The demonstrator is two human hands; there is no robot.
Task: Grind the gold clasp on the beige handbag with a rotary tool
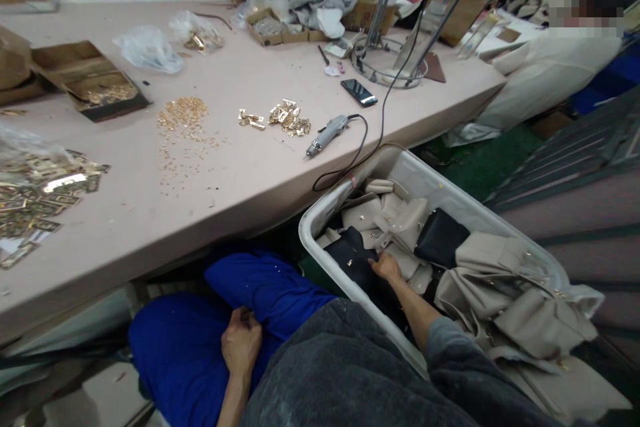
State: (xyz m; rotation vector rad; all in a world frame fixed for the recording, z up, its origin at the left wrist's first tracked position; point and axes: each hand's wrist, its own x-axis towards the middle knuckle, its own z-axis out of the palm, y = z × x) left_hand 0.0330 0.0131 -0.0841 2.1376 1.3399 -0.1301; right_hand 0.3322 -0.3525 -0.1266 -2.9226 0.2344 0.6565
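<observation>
My right hand [386,267] reaches into a white plastic bin [320,210] at my right side. Its fingers are closed on a black leather piece [350,255] among several beige and black leather bag parts [400,217]. My left hand [241,341] rests on my blue-clad lap [190,347], curled into a loose fist, with nothing visible in it. Both hands are below the table's front edge.
A pink table [240,167] carries an electric screwdriver [327,134] with cable, gold metal fittings [289,118], small gold screws [183,112], stacked gold plates [35,197], a phone [359,91], cardboard boxes [85,80] and plastic bags [149,48]. Another person in white [545,73] sits far right.
</observation>
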